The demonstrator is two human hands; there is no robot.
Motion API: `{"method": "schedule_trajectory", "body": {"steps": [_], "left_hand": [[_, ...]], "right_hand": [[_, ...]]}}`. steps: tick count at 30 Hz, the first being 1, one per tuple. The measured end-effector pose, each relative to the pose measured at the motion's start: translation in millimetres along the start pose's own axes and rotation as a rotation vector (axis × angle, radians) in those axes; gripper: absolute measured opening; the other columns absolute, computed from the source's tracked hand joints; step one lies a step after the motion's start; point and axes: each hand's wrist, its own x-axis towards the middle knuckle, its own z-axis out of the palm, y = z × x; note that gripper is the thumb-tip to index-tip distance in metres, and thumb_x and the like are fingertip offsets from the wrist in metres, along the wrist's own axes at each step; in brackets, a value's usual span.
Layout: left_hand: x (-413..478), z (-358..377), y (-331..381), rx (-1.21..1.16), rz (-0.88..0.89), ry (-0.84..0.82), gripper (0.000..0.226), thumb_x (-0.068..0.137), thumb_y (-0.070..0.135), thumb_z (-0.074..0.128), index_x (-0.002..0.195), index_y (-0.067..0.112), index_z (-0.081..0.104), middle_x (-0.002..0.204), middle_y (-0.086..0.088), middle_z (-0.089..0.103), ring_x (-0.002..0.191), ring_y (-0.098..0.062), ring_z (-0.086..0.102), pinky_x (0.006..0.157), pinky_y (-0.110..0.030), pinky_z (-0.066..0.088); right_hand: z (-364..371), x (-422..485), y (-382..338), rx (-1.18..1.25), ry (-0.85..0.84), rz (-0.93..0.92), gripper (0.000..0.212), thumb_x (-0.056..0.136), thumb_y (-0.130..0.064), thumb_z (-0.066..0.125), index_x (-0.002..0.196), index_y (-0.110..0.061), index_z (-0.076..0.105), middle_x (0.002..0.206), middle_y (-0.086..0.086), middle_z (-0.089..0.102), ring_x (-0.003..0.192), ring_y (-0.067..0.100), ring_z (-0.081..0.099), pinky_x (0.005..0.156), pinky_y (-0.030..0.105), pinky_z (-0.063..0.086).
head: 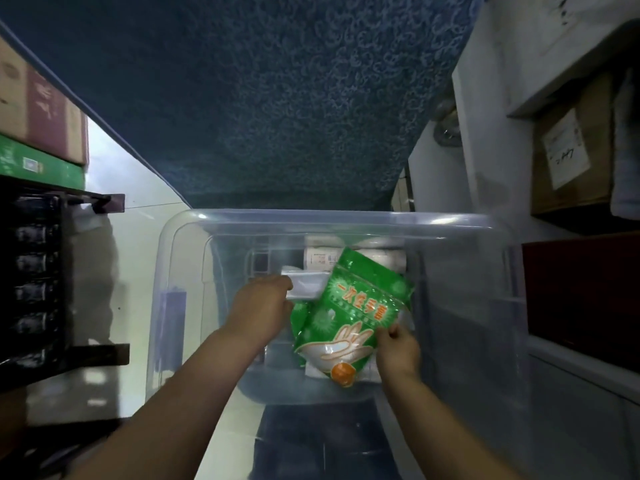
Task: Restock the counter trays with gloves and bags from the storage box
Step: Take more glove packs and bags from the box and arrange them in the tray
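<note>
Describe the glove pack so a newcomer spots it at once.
Look into the clear box at centre. The glove pack is the bag pinched by the right hand. It is bright green, with a hand drawing and an orange dot; the packet beside it is white.

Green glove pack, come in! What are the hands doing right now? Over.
Right hand pinches green glove pack at clear storage box. Left hand grips white packet. Way up looks clear.

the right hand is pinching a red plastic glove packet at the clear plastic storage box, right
Not red: the head view shows the right hand pinching a green plastic glove packet at the clear plastic storage box.
</note>
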Motion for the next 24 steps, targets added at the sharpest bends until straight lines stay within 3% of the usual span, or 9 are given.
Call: {"method": "schedule_trajectory", "body": {"steps": [3,5,9,13,17,21,24], "left_hand": [[23,20,-1,0.047,0.054,0.009,0.049,0.080,0.012,0.058,0.128,0.013,0.048,0.130,-0.009,0.054,0.120,-0.026,0.047,0.095,-0.033,0.039],[37,31,3,0.038,0.059,0.008,0.056,0.078,0.006,0.056,0.131,0.011,0.042,0.135,-0.011,0.049,0.125,-0.026,0.042,0.101,-0.034,0.034],[55,43,4,-0.017,-0.088,0.007,0.050,0.075,0.000,0.050,0.124,0.008,0.045,0.131,-0.016,0.050,0.121,-0.030,0.045,0.101,-0.035,0.031],[57,52,-4,0.053,-0.111,-0.024,0.050,0.073,0.017,0.059,0.122,0.014,0.051,0.126,-0.012,0.056,0.119,-0.028,0.044,0.097,-0.034,0.033],[46,57,-9,0.141,-0.014,-0.166,0.037,0.074,0.035,0.064,0.108,0.021,0.064,0.117,-0.010,0.062,0.114,-0.029,0.047,0.093,-0.033,0.036],[23,46,-7,0.045,0.035,-0.163,0.031,0.078,0.026,0.061,0.108,0.018,0.063,0.114,-0.012,0.058,0.114,-0.028,0.045,0.091,-0.030,0.037],[-2,16,-5,-0.003,0.001,-0.094,0.025,0.079,0.021,0.057,0.103,0.024,0.062,0.109,-0.008,0.064,0.104,-0.028,0.056,0.075,-0.029,0.040]], "right_hand": [[-12,0,11,0.030,0.140,-0.002,0.016,0.086,-0.008,0.056,0.082,0.006,0.062,0.090,0.031,0.066,0.086,0.039,0.061,0.067,0.030,0.035],[-18,0,17,0.033,0.125,-0.020,0.005,0.082,-0.001,0.055,0.079,0.001,0.059,0.088,0.030,0.065,0.083,0.037,0.061,0.069,0.033,0.038],[-23,2,23,0.018,0.039,-0.039,0.011,0.080,0.003,0.055,0.085,-0.007,0.054,0.084,0.024,0.064,0.080,0.036,0.062,0.076,0.046,0.050],[-20,1,20,-0.041,0.053,-0.103,0.016,0.078,0.000,0.057,0.090,-0.009,0.055,0.085,0.013,0.063,0.085,0.032,0.061,0.071,0.030,0.044],[-12,-4,15,-0.024,-0.019,-0.123,0.010,0.080,-0.003,0.059,0.083,-0.012,0.059,0.086,0.016,0.067,0.083,0.032,0.063,0.074,0.037,0.049],[-9,-16,9,-0.090,-0.087,-0.238,0.015,0.079,0.000,0.059,0.079,-0.015,0.063,0.083,0.007,0.068,0.080,0.022,0.062,0.073,0.027,0.045],[-6,-29,1,-0.111,-0.162,-0.322,0.017,0.080,0.002,0.058,0.080,-0.014,0.066,0.077,0.002,0.065,0.077,0.021,0.062,0.075,0.030,0.050]]}}
